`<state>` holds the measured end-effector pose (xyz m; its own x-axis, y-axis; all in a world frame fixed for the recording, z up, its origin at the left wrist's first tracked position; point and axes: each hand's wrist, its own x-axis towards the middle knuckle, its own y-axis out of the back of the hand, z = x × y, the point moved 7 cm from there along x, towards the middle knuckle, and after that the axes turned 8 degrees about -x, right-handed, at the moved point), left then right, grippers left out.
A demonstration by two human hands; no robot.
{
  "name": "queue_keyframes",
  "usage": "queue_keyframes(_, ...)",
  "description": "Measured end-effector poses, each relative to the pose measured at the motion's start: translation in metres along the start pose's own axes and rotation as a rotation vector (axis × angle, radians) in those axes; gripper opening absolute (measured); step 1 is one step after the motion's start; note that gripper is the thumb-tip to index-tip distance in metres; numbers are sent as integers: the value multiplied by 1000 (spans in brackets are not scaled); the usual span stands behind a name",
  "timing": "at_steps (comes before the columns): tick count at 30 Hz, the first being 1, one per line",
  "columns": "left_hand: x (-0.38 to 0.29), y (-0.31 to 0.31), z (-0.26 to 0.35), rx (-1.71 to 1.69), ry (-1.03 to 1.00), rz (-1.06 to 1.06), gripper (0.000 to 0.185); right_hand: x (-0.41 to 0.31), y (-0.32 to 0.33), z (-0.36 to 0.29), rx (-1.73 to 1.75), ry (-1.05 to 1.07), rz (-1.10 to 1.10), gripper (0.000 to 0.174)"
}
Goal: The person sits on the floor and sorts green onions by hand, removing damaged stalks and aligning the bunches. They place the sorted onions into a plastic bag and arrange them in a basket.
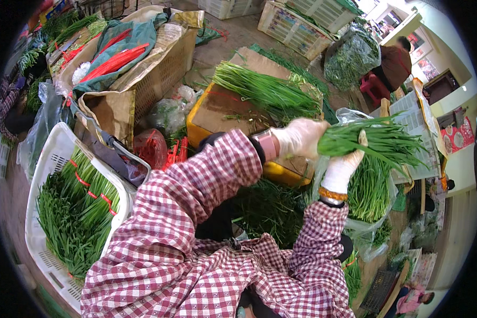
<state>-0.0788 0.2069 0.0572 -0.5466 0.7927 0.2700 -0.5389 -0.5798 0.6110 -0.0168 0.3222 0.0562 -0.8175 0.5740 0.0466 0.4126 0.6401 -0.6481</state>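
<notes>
A bunch of garlic chives (385,139) is held out to the right, over a larger heap of chives (369,190) in a clear plastic bag. My right hand (344,167), in a white glove with an amber bead bracelet at the wrist, grips the bunch from below, thumb across its leaves. At the bunch's left end is my left hand (302,137), gloved, slightly blurred and closed around the ends; its fingers are mostly hidden. Behind my left hand, more long chives (266,89) lie across a brown board (222,107) on a yellow crate (196,125).
To my left stands a white plastic basket (33,214) with chive bundles (79,206) tied in red. Beyond it, a large crate (165,67) bears red ties (115,63) on teal cloth. Loose leaves (270,214) lie below my arms. A seated person (395,65) is at the back right.
</notes>
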Motion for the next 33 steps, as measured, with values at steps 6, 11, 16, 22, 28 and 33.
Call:
queue_keyframes(6, 28, 131, -78, 424, -110, 20, 63, 90, -60, 86, -12, 118, -56, 51)
queue_keyframes(11, 44, 167, -199, 621, 130, -89, 56, 106, -47, 200, -249, -446, -279, 53)
queue_keyframes(16, 35, 134, -300, 643, 328, -285, 61, 23, -28, 210, -984, -629, -846, 46)
queue_keyframes(22, 32, 128, -307, 744, 9, -108, 51, 75, -126, 208, -1499, 858, -754, 87)
queue_keyframes(28, 17, 129, -299, 967, -11, 4, 59, 143, -124, 281, -1921, 764, -787, 112)
queue_keyframes(33, -1, 167, -289, 817, 241, 120, 89, 156, -118, 291, -2005, 769, -756, 102)
